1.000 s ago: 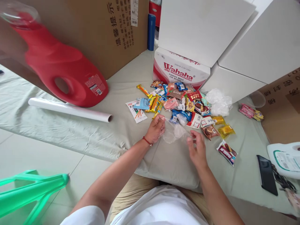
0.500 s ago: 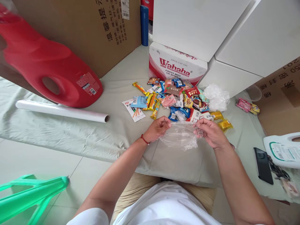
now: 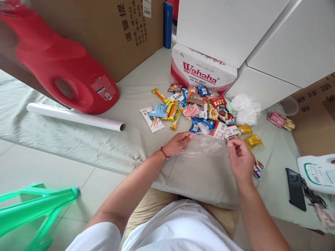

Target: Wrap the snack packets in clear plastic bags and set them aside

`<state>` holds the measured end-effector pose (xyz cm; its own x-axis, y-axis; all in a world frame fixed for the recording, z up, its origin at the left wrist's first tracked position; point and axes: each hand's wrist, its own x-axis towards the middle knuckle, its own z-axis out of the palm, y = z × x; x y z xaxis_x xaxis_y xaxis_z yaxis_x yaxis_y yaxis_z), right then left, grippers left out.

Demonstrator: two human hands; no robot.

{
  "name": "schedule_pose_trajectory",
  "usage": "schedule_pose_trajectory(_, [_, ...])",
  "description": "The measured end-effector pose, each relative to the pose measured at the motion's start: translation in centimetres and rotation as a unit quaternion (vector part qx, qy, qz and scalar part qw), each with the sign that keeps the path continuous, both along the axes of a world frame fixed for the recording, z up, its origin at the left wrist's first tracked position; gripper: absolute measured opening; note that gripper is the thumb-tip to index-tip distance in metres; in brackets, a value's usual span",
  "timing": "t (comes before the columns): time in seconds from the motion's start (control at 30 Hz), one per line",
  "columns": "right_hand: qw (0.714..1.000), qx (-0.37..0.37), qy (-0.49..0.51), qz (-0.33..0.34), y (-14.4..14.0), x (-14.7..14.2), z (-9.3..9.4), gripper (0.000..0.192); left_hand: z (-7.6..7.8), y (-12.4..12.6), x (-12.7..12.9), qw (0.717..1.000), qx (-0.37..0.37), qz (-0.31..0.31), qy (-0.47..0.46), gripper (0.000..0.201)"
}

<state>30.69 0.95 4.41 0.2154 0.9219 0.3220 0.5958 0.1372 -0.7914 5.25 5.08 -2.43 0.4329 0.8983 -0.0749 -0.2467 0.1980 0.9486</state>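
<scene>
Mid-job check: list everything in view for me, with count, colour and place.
clear plastic bag: one, transparent, on the sheet between both hands
snack packets: many, mixed colours, piled beyond the bag
crumpled plastic: one wad, white, right of the pile
Wahaha box: one, white and red, behind the pile
red jug: one, far left
white roll: one, before the jug
phone: one, black, right
green stool: one, lower left
left hand: pinching the bag's left edge
right hand: at the bag's right edge, grip unclear
</scene>
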Motion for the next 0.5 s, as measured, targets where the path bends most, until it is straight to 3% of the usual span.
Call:
schedule_pose_trajectory(0.13, [0.995,0.068,-0.066,-0.017,-3.8,-2.5,-3.5,0.053,0.3,0.0,0.0,0.997,-0.042,0.055,-0.044,0.054])
schedule_pose_trajectory(0.27, [0.969,0.099,-0.226,0.001,-2.1,-2.3,-6.8,0.069,0.7,0.2,0.0,0.991,-0.087,0.085,-0.063,0.057])
schedule_pose_trajectory(0.37, [0.958,0.096,-0.269,0.034,1.1,-0.7,-6.8,0.046,0.9,0.3,0.0,0.989,-0.098,0.085,-0.076,0.055])
schedule_pose_trajectory(0.43, [0.957,0.07,-0.266,0.087,2.8,0.6,-5.6,0.023,0.9,0.4,0.0,0.987,-0.098,0.091,-0.086,0.054])
schedule_pose_trajectory(0.5, [0.965,0.033,-0.22,0.141,3.6,1.9,-4.4,0.018,0.8,0.5,-0.1,0.986,-0.096,0.101,-0.088,0.052])
